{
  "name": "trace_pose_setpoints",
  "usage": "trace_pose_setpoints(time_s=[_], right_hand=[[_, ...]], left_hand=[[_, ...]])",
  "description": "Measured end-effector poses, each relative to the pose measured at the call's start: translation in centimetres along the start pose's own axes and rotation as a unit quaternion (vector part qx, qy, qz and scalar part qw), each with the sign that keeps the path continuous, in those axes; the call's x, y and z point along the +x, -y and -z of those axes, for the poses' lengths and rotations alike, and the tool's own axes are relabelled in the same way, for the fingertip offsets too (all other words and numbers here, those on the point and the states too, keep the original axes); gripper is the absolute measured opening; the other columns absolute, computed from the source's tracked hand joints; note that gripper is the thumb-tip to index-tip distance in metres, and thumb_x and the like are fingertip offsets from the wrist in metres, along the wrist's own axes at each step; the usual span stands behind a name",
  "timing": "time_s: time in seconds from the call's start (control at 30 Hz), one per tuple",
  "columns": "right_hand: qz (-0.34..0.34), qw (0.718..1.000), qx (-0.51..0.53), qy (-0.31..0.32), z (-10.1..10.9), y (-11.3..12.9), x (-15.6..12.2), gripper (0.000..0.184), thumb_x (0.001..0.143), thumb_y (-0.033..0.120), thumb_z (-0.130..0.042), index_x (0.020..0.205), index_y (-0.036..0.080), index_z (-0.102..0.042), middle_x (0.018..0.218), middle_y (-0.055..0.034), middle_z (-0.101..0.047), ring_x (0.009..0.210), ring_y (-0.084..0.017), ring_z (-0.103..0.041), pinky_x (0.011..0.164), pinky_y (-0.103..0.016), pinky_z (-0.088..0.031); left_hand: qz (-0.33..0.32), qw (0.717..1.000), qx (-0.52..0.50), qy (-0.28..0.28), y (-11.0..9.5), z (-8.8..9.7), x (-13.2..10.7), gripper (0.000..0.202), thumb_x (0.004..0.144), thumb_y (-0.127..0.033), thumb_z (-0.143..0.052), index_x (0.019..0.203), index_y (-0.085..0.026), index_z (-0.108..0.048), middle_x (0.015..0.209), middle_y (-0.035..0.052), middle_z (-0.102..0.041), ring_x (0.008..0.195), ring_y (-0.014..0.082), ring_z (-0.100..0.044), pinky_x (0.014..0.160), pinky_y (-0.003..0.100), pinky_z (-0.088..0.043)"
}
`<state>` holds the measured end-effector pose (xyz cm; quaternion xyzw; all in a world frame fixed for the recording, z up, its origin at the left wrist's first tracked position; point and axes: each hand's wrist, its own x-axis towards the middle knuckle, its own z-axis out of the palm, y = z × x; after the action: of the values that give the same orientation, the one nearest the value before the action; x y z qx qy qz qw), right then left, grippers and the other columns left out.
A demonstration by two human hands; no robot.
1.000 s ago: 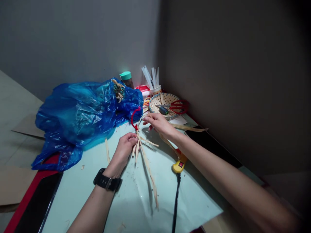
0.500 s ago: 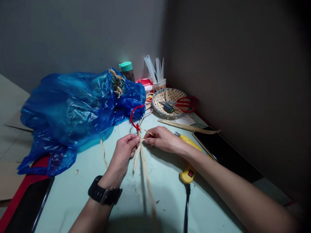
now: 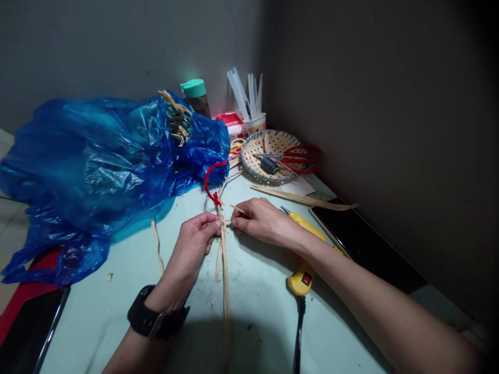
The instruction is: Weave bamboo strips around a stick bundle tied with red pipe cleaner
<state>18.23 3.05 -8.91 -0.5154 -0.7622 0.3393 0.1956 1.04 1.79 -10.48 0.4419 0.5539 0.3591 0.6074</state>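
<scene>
My left hand (image 3: 197, 234), with a black watch on its wrist, pinches a small bundle of pale dried-plant strips (image 3: 225, 275) at a knot-like crossing. The long ends hang down over the table toward me. A red cord (image 3: 208, 179) is tied at the bundle's top and curves up and left. With fingers closed, my right hand (image 3: 265, 221) grips a thin strip (image 3: 228, 222) that runs sideways from the crossing. The tip of a strip (image 3: 238, 210) sticks out above its fingers.
A blue plastic bag (image 3: 113, 166) fills the left. Behind are a woven basket (image 3: 253, 169) with red-handled scissors (image 3: 300, 158) and a thread spool (image 3: 268, 165), and a cup (image 3: 255, 124) of translucent sticks. A yellow corded tool (image 3: 306, 226) and a dark phone (image 3: 366, 249) lie right.
The view has shifted slightly, so the bag and basket sit higher and further left. The hanging strip has swung left to nearly straight down. Both hands keep their grip.
</scene>
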Motion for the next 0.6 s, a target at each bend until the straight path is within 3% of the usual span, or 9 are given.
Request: trace_pose_setpoints(time_s=[0.5, 0.6], right_hand=[[0.039, 0.998, -0.046, 0.035, 0.63, 0.31, -0.61, 0.019, 0.082, 0.025, -0.048, 0.072, 0.016, -0.061, 0.065, -0.0016, -0.060, 0.059, -0.011, -0.046, 0.056, -0.024, -0.028], [0.015, 0.999, -0.029, 0.000, 0.73, 0.29, -0.67, 0.016, 0.081, 0.029, -0.052, 0.085, 0.016, -0.061, 0.073, -0.0025, -0.063, 0.066, -0.013, -0.050, 0.059, -0.023, -0.030]], left_hand=[[0.002, 0.998, -0.031, 0.053, 0.46, 0.52, 0.21, 0.017, 0.077, -0.028, -0.062, 0.075, -0.014, -0.054, 0.059, -0.0055, -0.045, 0.040, 0.0005, -0.019, 0.035, 0.015, -0.010], [-0.010, 0.999, -0.019, 0.049, 0.45, 0.44, 0.12, 0.019, 0.077, -0.029, -0.063, 0.075, -0.014, -0.053, 0.058, -0.0054, -0.046, 0.039, 0.0007, -0.021, 0.034, 0.014, -0.012]])
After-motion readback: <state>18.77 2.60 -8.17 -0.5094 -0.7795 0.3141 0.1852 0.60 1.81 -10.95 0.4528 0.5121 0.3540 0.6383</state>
